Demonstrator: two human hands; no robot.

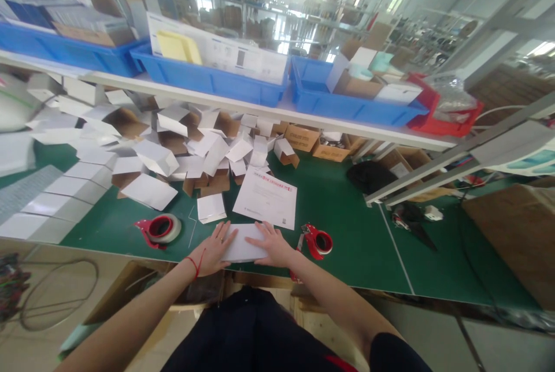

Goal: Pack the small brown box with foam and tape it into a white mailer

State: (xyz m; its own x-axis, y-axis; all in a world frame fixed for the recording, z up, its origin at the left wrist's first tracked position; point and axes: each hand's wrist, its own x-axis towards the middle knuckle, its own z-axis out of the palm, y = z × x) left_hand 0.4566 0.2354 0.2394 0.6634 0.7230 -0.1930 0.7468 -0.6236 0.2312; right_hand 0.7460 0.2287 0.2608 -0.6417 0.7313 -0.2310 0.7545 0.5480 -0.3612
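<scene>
A flat white carton piece (243, 245) lies at the near edge of the green table (347, 227). My left hand (214, 252) rests on its left side with fingers stretched flat, open; a red string circles that wrist. My right hand (271, 243) lies flat on its right side, fingers also spread. Just beyond the carton sits a printed white sheet (266, 197). A small flat white card (211, 208) lies to the left of the sheet.
Red tape dispensers lie left (159, 229) and right (317, 241) of my hands. A heap of folded white and brown cartons (173, 147) fills the table's back left. Blue bins (208, 74) and a red bin (442, 121) stand on the shelf above. Brown boxes (511, 233) stand at right.
</scene>
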